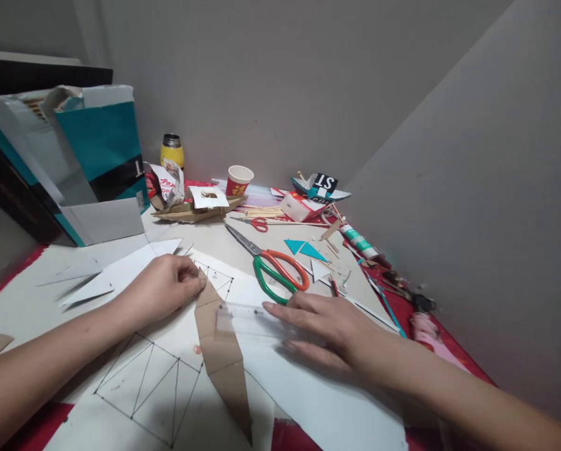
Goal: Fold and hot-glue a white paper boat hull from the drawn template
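A long, pointed brown cardboard piece (pixel 219 347) lies on white paper marked with black dots and triangular lines (pixel 160 385). My left hand (pixel 177 285) is closed, with thumb and fingertips pinching the cardboard's far tip. Across the cardboard's right edge rests a clear plastic ruler (pixel 242 321). My right hand (pixel 330 329) lies over the ruler's right part, fingers stretched and apart, the index fingertip touching it. Large scissors (pixel 280 275) with orange and green handles sit just beyond that hand, blades partly spread. Under the ruler and right hand is a white sheet (pixel 318 391).
At left stands a cut teal-and-white box (pixel 104 138). Along the back are a yellow bottle (pixel 172 151), a cardboard boat shape (pixel 190 214), a red paper cup (pixel 239 180) and small red scissors (pixel 259 224). Teal scraps (pixel 313 252) and a glue tube (pixel 359 242) lie right.
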`<state>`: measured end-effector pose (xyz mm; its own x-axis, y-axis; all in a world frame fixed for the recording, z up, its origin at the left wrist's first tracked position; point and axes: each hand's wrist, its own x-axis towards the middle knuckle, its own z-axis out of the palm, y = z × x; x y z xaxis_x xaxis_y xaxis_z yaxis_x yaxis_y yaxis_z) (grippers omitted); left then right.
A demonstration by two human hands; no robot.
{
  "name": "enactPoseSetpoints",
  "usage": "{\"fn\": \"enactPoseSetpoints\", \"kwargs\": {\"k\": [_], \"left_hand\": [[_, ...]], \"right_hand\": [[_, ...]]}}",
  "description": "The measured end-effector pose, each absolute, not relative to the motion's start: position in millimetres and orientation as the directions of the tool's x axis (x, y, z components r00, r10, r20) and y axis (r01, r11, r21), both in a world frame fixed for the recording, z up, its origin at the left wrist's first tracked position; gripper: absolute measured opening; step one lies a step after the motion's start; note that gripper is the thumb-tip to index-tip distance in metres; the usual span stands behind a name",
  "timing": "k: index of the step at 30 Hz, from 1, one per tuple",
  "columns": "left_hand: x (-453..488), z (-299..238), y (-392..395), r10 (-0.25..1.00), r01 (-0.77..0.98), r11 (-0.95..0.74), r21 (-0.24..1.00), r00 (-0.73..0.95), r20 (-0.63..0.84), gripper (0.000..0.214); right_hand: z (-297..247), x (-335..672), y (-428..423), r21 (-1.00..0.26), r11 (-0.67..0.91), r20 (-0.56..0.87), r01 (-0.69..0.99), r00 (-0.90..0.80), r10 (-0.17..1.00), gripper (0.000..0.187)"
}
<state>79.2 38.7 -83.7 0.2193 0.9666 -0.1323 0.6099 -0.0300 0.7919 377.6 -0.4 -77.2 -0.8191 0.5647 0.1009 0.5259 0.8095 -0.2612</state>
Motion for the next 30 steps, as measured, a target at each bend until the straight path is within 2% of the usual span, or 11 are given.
{"fn": "enactPoseSetpoints", "kwargs": {"k": [5,10,17,20,30], "left_hand": [[82.2,-90.2,35.6,0.944,0.521,0.034,0.853,0.262,-0.198,0.015],[82.1,-99.1,36.6,0.897,0.38,0.122,0.917,0.354,-0.266,0.017],[83.8,-102.3,37.0,0.877,0.336,0.193,0.922,0.361,-0.315,0.017],[84.1,-102.3,36.1,0.878,0.313,0.21,0.926,0.357,-0.32,0.015],[83.8,-103.2,36.6,0.876,0.351,0.204,0.914,0.351,-0.33,0.012]], "right_hand": [[-74.3,365.0,-1.4,-0.23,0.84,-0.012,0.491,-0.865,0.502,0.043],[-74.5,356.3,2.0,-0.189,0.869,-0.05,0.458,-0.888,0.457,0.04],[-86.1,353.4,7.2,-0.194,0.871,-0.036,0.452,-0.89,0.454,0.04],[-89.6,351.4,6.9,-0.159,0.864,-0.013,0.478,-0.876,0.483,0.039],[-93.9,348.0,2.0,-0.105,0.847,0.065,0.521,-0.847,0.528,0.036]]}}
